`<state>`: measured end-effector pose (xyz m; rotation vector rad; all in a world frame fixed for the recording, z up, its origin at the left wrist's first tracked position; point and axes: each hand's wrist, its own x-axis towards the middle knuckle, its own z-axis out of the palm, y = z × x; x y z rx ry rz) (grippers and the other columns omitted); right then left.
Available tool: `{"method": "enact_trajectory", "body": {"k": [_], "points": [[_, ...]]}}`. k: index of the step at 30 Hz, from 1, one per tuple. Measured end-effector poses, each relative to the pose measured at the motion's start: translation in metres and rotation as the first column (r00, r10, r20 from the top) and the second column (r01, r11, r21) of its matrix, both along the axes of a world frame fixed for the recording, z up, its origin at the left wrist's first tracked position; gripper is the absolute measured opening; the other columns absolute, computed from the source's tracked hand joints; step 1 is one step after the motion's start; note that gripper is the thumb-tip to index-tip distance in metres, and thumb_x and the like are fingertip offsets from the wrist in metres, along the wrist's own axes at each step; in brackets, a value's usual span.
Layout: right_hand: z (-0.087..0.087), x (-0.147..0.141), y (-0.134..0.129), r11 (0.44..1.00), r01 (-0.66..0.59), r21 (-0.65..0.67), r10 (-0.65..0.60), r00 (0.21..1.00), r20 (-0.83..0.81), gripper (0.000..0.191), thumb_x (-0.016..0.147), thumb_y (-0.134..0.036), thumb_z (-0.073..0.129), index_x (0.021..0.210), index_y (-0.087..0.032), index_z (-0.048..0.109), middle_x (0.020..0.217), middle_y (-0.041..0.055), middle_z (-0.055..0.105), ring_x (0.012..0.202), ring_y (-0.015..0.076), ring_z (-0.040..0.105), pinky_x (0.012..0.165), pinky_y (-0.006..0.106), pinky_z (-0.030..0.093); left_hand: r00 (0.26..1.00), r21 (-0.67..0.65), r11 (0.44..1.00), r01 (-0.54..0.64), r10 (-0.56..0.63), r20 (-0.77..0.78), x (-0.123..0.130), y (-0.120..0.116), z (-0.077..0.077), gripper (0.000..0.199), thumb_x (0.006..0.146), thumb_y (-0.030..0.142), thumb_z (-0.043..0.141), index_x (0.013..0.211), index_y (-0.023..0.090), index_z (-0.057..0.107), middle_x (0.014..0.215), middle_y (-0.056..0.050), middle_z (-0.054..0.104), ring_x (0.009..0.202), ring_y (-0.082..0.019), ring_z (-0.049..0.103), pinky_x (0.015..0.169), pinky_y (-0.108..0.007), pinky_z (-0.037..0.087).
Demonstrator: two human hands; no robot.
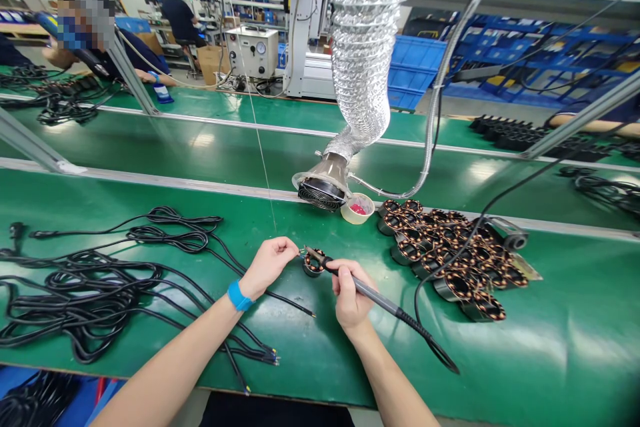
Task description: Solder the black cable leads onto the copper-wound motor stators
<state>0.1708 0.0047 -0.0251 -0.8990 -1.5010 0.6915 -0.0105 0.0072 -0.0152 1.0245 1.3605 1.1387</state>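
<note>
My right hand (353,297) is wrapped round the grey handle of a soldering iron (373,292). Its tip reaches over a single motor stator (314,267), a dark ring with copper windings, standing on the green bench. At the stator's left edge, my left hand (275,260) pinches a thin wire between thumb and fingertips, close to the iron's tip. The exact contact between tip and wire is too small to make out. A thin pale strand (257,133) hangs from above down to behind my left hand.
Black power cables (95,293) lie coiled at left, some with stripped ends. Several stators (455,247) cluster at right. A fume extractor hood (323,183) on a foil duct hangs ahead, beside a small tub (358,209) with red content. The iron's cord (450,263) crosses the stators. Other people sit beyond.
</note>
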Motion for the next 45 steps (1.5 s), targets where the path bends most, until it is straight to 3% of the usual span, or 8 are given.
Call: {"method": "enact_trajectory", "body": {"k": [6,11,19,33,37,45], "points": [[-0.005,0.000,0.001,1.000,0.012,-0.020,-0.012,1.000,0.019,0.026,0.096,-0.028,0.046,0.090,-0.020,0.070,0.051,-0.0049,0.052,0.045,0.0117,0.053,0.049,0.025,0.044,1.000,0.010,1.000,-0.003,0.003,-0.007,0.000,0.001,-0.002,0.018,0.077,0.033,0.061,0.071,0.017,0.062,0.048,0.007,0.040,0.044,-0.008,0.032,0.048,-0.022,0.026],[-0.002,-0.004,0.002,1.000,-0.013,-0.020,0.015,0.996,0.091,0.022,0.097,-0.025,0.047,0.101,-0.021,0.069,0.066,-0.0015,0.063,0.056,0.0126,0.061,0.057,0.026,0.051,1.000,0.006,1.000,-0.004,0.004,-0.016,0.000,0.000,0.001,0.018,0.078,0.033,0.061,0.071,0.016,0.062,0.049,0.007,0.043,0.045,-0.008,0.035,0.049,-0.022,0.029],[0.003,-0.011,0.008,0.991,-0.071,0.114,0.048,0.980,0.194,0.023,0.096,-0.019,0.049,0.112,-0.021,0.065,0.083,0.0031,0.067,0.070,0.0139,0.065,0.067,0.028,0.054,1.000,0.003,1.000,0.003,-0.002,-0.030,0.000,0.000,0.000,0.020,0.079,0.035,0.061,0.072,0.016,0.062,0.050,0.007,0.042,0.044,-0.007,0.030,0.047,-0.022,0.026],[-0.001,-0.025,0.019,0.975,-0.189,0.115,0.152,0.950,0.273,0.042,0.094,-0.011,0.053,0.132,-0.029,0.055,0.113,0.0060,0.057,0.099,0.0148,0.065,0.092,0.032,0.055,0.990,0.172,0.983,0.055,-0.031,-0.137,0.002,-0.009,0.006,0.020,0.082,0.032,0.059,0.074,0.015,0.063,0.072,-0.002,0.063,0.071,-0.015,0.055,0.068,-0.024,0.042],[-0.001,-0.029,0.019,0.968,-0.221,0.121,0.184,0.947,0.263,0.043,0.095,-0.008,0.050,0.132,-0.030,0.055,0.112,0.0049,0.055,0.095,0.0125,0.065,0.091,0.029,0.055,0.975,0.218,0.972,0.085,-0.036,-0.220,0.003,-0.013,0.007,0.021,0.088,0.031,0.056,0.077,0.015,0.063,0.073,-0.002,0.061,0.070,-0.014,0.053,0.067,-0.024,0.042],[0.002,-0.029,0.015,0.966,-0.168,0.195,0.104,0.948,0.302,0.039,0.095,-0.009,0.049,0.127,-0.029,0.059,0.105,0.0041,0.055,0.094,0.0133,0.063,0.088,0.028,0.055,0.960,0.200,0.968,0.152,-0.096,-0.263,-0.004,-0.014,0.012,0.023,0.089,0.035,0.058,0.081,0.015,0.066,0.075,-0.002,0.062,0.068,-0.014,0.052,0.064,-0.024,0.041]]}}
